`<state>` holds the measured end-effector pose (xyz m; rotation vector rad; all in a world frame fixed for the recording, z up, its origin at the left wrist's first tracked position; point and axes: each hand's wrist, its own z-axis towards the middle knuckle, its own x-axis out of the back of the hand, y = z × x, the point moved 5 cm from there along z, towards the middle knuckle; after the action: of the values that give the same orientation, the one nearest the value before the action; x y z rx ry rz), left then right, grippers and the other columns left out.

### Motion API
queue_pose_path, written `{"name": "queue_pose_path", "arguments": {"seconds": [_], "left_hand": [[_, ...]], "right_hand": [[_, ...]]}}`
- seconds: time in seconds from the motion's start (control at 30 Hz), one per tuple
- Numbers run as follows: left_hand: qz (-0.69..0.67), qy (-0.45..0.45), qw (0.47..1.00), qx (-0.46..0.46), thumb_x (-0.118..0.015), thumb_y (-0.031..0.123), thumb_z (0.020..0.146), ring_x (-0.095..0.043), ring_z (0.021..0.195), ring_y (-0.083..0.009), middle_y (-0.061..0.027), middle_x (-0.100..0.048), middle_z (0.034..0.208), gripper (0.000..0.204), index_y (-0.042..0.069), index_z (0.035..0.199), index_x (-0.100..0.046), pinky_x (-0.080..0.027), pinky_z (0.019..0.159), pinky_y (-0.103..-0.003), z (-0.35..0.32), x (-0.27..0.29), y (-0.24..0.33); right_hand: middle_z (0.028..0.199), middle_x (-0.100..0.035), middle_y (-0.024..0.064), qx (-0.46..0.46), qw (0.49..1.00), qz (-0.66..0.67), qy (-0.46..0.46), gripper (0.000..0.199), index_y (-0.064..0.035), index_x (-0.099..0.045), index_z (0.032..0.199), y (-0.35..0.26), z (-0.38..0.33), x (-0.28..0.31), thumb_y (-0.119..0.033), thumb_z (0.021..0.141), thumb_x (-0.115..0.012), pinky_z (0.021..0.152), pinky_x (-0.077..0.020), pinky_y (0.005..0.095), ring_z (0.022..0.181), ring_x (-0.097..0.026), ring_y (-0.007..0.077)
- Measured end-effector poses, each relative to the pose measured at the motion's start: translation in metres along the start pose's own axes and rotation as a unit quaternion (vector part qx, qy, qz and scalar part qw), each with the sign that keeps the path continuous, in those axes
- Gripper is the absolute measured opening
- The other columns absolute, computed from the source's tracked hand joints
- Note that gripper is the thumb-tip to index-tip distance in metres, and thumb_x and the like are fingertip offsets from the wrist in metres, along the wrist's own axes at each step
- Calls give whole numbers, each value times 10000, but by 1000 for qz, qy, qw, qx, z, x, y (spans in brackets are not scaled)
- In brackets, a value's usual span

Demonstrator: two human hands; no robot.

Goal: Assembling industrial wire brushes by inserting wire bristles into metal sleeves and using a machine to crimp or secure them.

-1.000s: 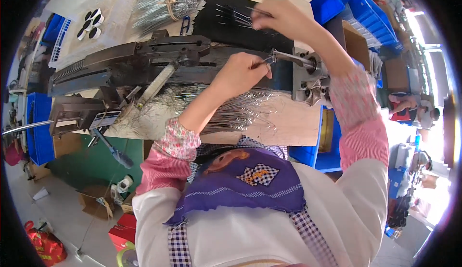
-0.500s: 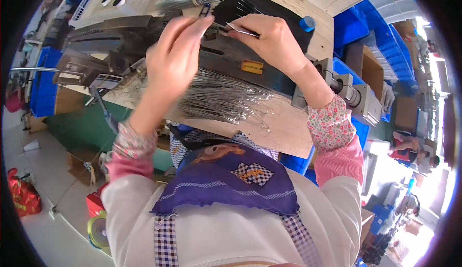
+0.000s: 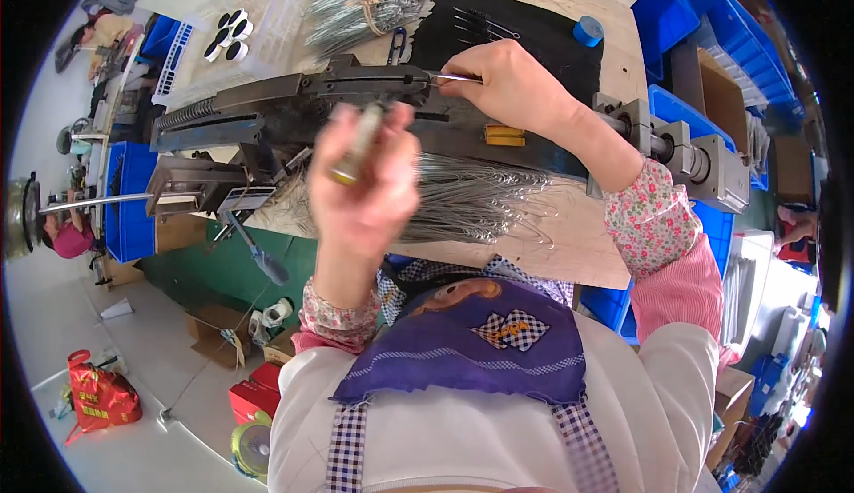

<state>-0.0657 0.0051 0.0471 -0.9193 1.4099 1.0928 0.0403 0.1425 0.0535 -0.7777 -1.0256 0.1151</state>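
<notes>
Half a second ago both hands met high over the dark machine; now the left hand (image 3: 365, 182) has dropped back toward the body, fingers closed around one short, blurred cylindrical piece (image 3: 354, 148). The right hand (image 3: 507, 84) stays up at the machine (image 3: 294, 106), pinching one thin metal rod (image 3: 454, 77) against its top rail. One loose heap of wire pieces (image 3: 471, 200) lies on the wooden bench (image 3: 578, 253), a second tied bundle (image 3: 369, 0) further back.

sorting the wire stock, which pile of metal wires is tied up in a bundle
The far bundle of wires at the bench's back edge, bound by a tie with a red tag. The near pile of wires, just beyond the left hand, lies loose and fanned out.
</notes>
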Motion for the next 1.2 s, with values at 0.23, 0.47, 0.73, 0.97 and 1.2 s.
{"name": "queue_pose_path", "arguments": {"seconds": [0.23,0.47,0.73,0.97,1.2], "left_hand": [[709,180,666,-145,-628,254,904,-566,493,-110,-35,-622,692,347,-36,1068,-531,-457,460,-267,5,55,-11],[424,487,708,-288,-464,535,947,-439,404,-75,-10,-546,574,554,22,841,-643,-273,367,-225,-125,134,99],[400,418,742,-338,-502,264,987,-357,406,-65,9,-485,589,298,-11,927,-601,-236,375,-234,-107,140,108],[499,41,836,-226,-461,255,1017,-371,488,-26,56,-385,584,270,28,906,-556,-303,440,-204,-14,10,-15],[294,162,941,37,-492,251,994,-314,440,-44,62,-344,574,252,52,848,-541,-198,395,-217,80,45,-71]], "right_hand": [[867,-640,132,106,986,-104,76,142,-36,-654,881,-18,-7,5,-115,765,-678,715,-515,408,798,-629,333],[934,-560,123,-12,983,-178,46,229,-43,-574,994,-14,-80,-29,-46,777,-647,669,-534,440,842,-618,352],[793,-570,181,-111,975,-180,67,228,-1,-518,839,45,-89,-25,-193,907,-620,661,-452,422,731,-554,405],[642,-551,105,-265,964,7,23,197,-7,-557,843,-30,-142,52,-176,908,-636,521,-401,285,562,-486,115],[646,-541,45,-285,954,58,70,156,-3,-576,849,-22,-163,80,-133,877,-658,539,-396,241,587,-455,55]]}}
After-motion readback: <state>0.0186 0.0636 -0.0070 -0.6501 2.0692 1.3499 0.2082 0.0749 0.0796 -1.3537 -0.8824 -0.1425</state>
